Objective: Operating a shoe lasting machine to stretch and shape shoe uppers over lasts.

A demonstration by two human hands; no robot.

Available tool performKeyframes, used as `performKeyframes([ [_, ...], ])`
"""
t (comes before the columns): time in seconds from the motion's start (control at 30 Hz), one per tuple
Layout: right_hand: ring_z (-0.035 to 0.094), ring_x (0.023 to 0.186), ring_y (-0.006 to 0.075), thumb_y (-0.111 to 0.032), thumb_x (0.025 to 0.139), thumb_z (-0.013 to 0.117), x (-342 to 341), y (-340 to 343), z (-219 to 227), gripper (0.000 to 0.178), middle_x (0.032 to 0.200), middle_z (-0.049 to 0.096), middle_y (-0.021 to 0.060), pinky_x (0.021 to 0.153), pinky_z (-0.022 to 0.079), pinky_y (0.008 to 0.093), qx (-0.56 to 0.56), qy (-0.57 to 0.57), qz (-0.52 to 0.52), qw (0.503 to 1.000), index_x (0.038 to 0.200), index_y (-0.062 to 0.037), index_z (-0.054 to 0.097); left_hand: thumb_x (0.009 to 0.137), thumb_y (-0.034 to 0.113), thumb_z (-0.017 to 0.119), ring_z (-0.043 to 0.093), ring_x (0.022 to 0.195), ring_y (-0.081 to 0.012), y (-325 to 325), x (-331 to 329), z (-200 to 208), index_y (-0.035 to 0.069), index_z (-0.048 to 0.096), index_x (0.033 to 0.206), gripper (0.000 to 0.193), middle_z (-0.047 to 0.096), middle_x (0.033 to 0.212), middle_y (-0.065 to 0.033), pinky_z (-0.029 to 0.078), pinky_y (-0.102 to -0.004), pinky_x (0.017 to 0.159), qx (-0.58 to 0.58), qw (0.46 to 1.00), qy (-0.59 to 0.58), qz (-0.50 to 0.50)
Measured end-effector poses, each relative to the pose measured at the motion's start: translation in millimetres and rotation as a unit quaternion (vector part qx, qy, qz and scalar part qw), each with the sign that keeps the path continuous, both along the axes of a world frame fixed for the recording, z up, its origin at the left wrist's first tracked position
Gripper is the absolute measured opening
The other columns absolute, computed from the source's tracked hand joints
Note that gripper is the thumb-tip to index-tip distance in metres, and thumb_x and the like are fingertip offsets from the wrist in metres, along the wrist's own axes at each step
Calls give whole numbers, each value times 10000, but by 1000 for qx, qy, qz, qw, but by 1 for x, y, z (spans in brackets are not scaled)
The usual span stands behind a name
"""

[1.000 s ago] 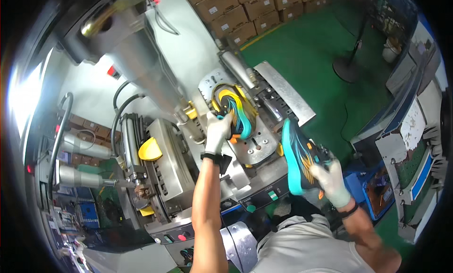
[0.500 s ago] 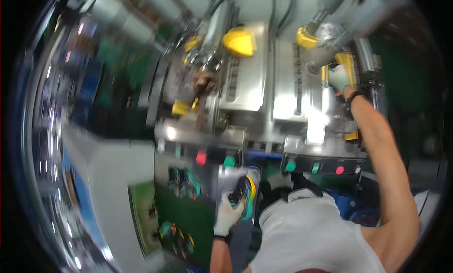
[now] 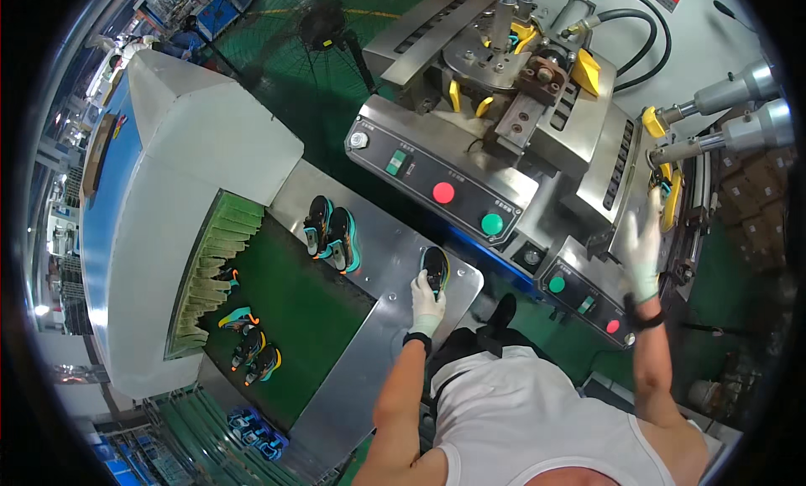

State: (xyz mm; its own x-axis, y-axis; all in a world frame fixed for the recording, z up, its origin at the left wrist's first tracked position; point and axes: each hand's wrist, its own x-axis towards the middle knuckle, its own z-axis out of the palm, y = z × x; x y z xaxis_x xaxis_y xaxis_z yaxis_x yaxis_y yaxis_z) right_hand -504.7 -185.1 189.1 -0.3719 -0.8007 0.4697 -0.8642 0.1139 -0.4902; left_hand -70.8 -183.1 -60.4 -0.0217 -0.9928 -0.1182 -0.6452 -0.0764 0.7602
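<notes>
My left hand (image 3: pixel 426 308), in a white glove, is closed on a dark sneaker (image 3: pixel 435 266) with a yellow and teal edge. That sneaker rests at the end of a metal shelf (image 3: pixel 395 310). My right hand (image 3: pixel 643 243), gloved too, has its fingers stretched out, with nothing seen in it. Its fingertips are close to the right press station, where part of a shoe (image 3: pixel 666 174) shows between yellow pads (image 3: pixel 672 199). Whether the fingers touch the shoe or a pad I cannot tell. A pair of black, teal and orange sneakers (image 3: pixel 340 238) stands farther left on the shelf.
Control panels with a red button (image 3: pixel 442 192) and a green button (image 3: pixel 557 284) front the metal press. More shoes (image 3: pixel 256 356) sit on a green conveyor (image 3: pixel 302 326), beside a white tunnel housing (image 3: pixel 201 159) with bristle curtain (image 3: pixel 210 268). A fan (image 3: pixel 323 28) stands behind.
The view has swung, so the press now appears tilted and farther right. My right hand has drawn back from between the yellow pads and its fingers have straightened. The left hand still holds the sneaker.
</notes>
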Motion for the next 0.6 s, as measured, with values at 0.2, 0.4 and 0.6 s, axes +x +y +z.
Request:
performKeyframes([
  [0.2,172,1526,516,-300,766,805,154,53,-133,968,1588,282,355,1224,105,674,430,267,81,859,1496,133,341,814,257,818,459,1359,-435,-30,47,11,-13,338,1518,894,445,1440,-291,389,-481,1147,71,988,83,-108],
  [0.4,313,1442,530,-319,798,779,238,36,-126,828,1482,375,377,1197,280,585,286,-70,124,947,1428,60,399,883,174,748,462,1345,-451,-125,150,65,-115,415,1415,691,494,1389,-309,354,-489,1172,-135,983,-14,126],
  [0.6,474,1325,483,-241,812,754,416,-8,-218,703,1408,492,317,1128,425,451,327,-220,-2,919,1374,72,469,928,135,672,452,1373,-402,-148,238,-68,-161,232,1506,785,419,1491,-326,360,-443,1164,5,989,67,130],
])
